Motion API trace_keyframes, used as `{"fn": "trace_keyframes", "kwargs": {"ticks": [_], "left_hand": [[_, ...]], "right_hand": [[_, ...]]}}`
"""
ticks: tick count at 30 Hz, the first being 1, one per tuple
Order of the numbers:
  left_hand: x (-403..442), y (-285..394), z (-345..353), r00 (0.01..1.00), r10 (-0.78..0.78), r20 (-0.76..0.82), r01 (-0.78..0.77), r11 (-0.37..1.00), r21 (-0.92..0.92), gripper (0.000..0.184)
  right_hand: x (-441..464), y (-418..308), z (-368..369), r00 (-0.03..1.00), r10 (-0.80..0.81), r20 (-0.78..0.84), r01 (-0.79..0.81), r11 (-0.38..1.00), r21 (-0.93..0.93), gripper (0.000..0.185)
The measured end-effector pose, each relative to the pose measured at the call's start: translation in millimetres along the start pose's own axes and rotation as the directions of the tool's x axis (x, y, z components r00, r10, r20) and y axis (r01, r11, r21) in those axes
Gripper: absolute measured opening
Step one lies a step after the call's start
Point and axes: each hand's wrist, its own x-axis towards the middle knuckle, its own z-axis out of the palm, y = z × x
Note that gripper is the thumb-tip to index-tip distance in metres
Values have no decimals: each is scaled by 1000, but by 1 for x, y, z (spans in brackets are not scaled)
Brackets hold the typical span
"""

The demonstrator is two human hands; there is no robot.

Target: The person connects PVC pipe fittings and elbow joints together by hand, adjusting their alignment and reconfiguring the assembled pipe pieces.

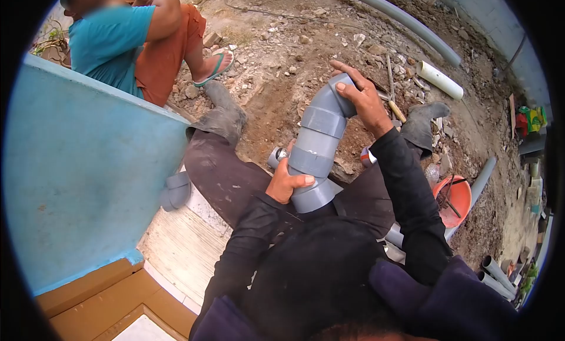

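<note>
A grey PVC pipe elbow assembly (318,142) stands tilted between my knees, its bent end up and its flared end towards my body. My left hand (287,183) is closed around the lower fitting, thumb across the front. At the top, my right hand (366,101) grips the elbow's mouth with the thumb on its edge. Close behind my left fingers is a small round grey object (275,157), partly hidden. A white and orange round object (368,157) shows beside my right forearm.
A person in a teal shirt (112,44) sits at upper left behind the blue wall (88,176). A loose grey fitting (176,191) lies by that wall. An orange bucket (453,201), a wooden-handled tool (396,111), a white pipe (440,80) and rubble lie to the right.
</note>
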Motion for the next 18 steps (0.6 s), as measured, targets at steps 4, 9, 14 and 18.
{"fn": "trace_keyframes", "kwargs": {"ticks": [4,9,14,18], "left_hand": [[-6,0,2,998,-49,-34,45,993,-105,79],[-9,2,2,992,-129,-7,123,960,-253,76],[6,-5,0,987,-155,-35,146,972,-182,73],[1,-11,-3,976,-205,-73,183,955,-234,73]], "right_hand": [[6,0,-13,977,105,186,-107,994,1,75],[45,10,-60,991,121,-49,-114,984,137,76],[25,32,-3,967,152,202,-173,981,89,71],[26,61,4,929,240,282,-282,952,118,70]]}}
